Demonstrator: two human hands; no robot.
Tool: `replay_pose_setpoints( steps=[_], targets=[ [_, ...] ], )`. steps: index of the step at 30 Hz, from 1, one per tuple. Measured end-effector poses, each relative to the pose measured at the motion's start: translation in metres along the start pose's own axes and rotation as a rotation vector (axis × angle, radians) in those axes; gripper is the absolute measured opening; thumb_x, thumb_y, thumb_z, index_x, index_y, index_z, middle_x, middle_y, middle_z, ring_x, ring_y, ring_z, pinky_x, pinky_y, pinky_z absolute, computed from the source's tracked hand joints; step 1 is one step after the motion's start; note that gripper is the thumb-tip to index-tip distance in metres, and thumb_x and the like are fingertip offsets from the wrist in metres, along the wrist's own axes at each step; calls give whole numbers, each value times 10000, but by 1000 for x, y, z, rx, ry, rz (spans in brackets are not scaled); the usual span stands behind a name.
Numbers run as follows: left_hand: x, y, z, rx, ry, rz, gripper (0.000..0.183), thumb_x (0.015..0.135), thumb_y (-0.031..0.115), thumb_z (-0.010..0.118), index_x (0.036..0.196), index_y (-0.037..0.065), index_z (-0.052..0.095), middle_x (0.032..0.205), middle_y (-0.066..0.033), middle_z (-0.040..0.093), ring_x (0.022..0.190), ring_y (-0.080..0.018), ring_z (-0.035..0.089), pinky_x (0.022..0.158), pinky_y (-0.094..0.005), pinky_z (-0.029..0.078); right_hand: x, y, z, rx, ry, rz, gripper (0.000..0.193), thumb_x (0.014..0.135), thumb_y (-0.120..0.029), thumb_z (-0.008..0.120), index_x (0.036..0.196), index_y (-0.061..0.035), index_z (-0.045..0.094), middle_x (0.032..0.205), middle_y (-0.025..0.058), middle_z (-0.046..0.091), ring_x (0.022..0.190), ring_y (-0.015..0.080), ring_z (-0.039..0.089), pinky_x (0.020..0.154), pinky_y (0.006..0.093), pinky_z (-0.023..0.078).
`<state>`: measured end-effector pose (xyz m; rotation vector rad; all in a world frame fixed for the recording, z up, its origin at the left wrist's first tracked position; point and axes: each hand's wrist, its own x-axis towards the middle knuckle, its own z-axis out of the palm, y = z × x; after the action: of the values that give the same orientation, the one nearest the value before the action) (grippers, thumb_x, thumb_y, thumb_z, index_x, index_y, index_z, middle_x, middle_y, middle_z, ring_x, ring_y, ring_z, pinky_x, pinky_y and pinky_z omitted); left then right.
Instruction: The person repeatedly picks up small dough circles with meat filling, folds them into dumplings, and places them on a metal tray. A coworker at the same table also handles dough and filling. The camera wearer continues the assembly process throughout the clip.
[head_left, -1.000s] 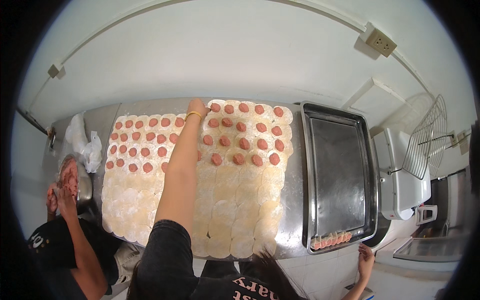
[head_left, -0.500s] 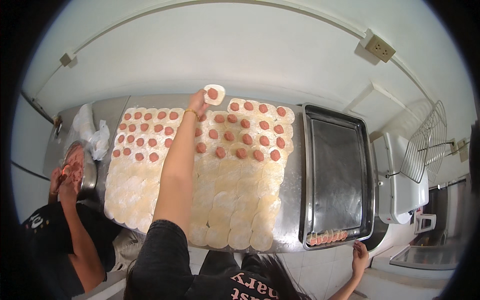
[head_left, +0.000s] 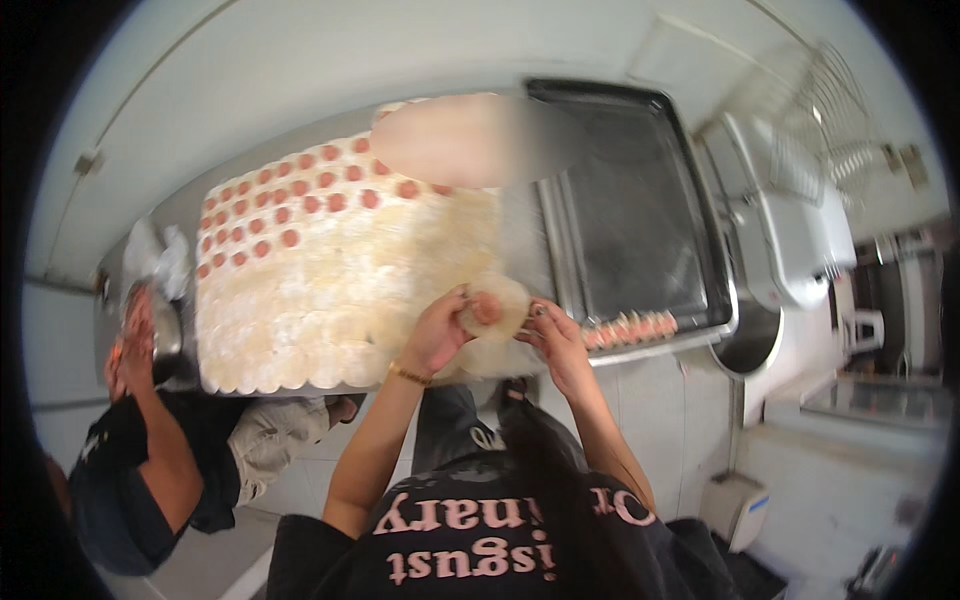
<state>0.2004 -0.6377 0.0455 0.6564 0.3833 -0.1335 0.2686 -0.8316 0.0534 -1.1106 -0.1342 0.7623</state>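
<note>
In front of my body, a round dough wrapper [head_left: 511, 299] with a dab of pink meat filling [head_left: 487, 309] is held between both hands. My left hand [head_left: 438, 332] has closed on its left edge, and the fingers of my right hand [head_left: 560, 345] pinch the right edge. The wrapper is still spread, not folded. Below it on the table lie overlapping rows of floured wrappers [head_left: 300, 315]; the far rows carry meat dabs [head_left: 370, 199]. A row of filled dumplings [head_left: 630, 329] lies along the near end of a dark metal tray [head_left: 722, 262] at right.
At left, a co-worker's hands [head_left: 138, 335] are over a metal bowl [head_left: 170, 345], with a plastic bag [head_left: 172, 258] behind it. A white appliance [head_left: 795, 225] and wire rack [head_left: 800, 125] stand right of the tray. A blurred oval hides the far wrappers and the tray's left edge.
My left hand has brought the topped wrapper from the far side of the table to near my body. My right hand has come in from beside the tray and taken its other edge. The view has shifted.
</note>
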Motion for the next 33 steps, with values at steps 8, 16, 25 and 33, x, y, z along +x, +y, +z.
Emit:
replay_pose_setpoints(
  steps=[8,16,25,33],
  targets=[
    [-45,-47,3,17,123,39,388,976,197,391,1315,11,410,1276,-103,531,1145,-198,550,941,-337,479,-56,-65,-154,-294,373,-309,240,934,-111,540,1146,-21,609,1007,40,649,901,109,598,818,252,460],
    [-56,-46,15,-31,257,155,301,955,153,422,1219,19,480,1210,-93,567,1110,-188,567,915,-325,494,-43,-113,-243,-647,444,-279,307,845,51,483,1110,-1,630,995,34,640,909,102,573,816,235,450],
    [-70,-28,-6,-61,277,215,325,950,134,414,1248,12,457,1224,-97,560,1103,-187,571,895,-315,510,2,-110,-210,-958,108,-251,406,744,141,413,1030,4,667,996,101,668,909,170,628,844,281,486],
    [-80,-24,25,-34,443,385,318,951,127,428,1232,-20,460,1223,-115,561,1106,-197,577,920,-317,507,48,-83,-161,-1242,-457,-196,524,649,138,421,1042,-85,688,1057,115,648,895,296,622,798,360,484]
  ],
)
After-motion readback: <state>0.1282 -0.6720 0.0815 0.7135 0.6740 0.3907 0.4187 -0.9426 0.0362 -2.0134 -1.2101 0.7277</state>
